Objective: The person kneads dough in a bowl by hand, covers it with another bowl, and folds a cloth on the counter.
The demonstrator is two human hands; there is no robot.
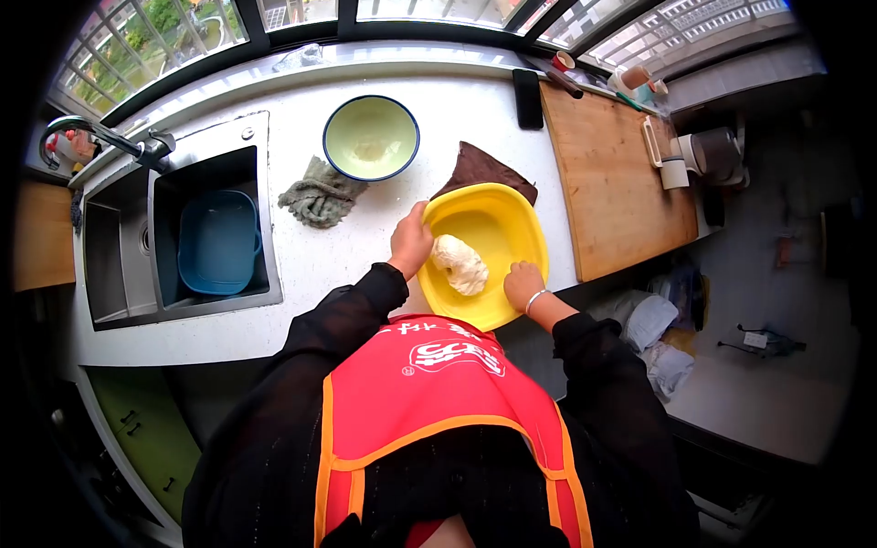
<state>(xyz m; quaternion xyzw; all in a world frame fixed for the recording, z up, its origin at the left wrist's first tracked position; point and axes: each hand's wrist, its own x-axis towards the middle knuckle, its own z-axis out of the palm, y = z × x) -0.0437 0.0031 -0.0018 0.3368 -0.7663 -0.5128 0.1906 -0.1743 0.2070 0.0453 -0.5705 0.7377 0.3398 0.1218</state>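
Observation:
A yellow basin [505, 219] sits at the counter's front edge, against the red apron. Inside it, a lump of pale dough [461, 265] lies toward the left side. My left hand [412, 242] is closed on the basin's left rim, thumb near the top of it. My right hand [524, 287], with a bracelet at the wrist, is curled into a fist inside the basin's lower right part. It is apart from the dough, and nothing shows in its fingers. Under the basin's far side lies a dark brown cloth [489, 171].
A green bowl with a blue rim [373, 169] stands beyond the basin, beside a crumpled grey-green cloth [322, 194]. At left, a blue tub [219, 242] sits in the sink [117, 265]. A black phone [527, 99] and a wooden board [607, 183] are to the right.

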